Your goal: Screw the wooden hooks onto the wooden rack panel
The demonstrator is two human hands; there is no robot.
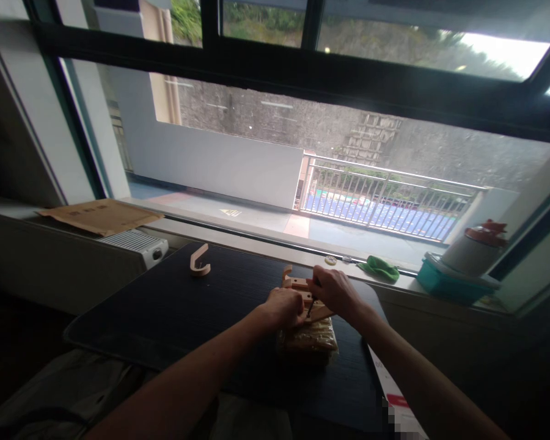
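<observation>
My right hand is closed around the dark handle of what looks like a screwdriver. Its thin shaft points down at a pale wooden piece. Beside it, my left hand is closed on the near left part of this wood; its fingertips are partly hidden. Under the wood lies a clear plastic-wrapped bundle. Just beyond my hands, more light wood with dark holes shows, with a curved end at the left. A J-shaped wooden hook stands apart on the dark table.
Along the window sill are a small roll of tape, a green cloth and a teal box with a white and red bottle on it. A brown envelope lies over a white heater at left.
</observation>
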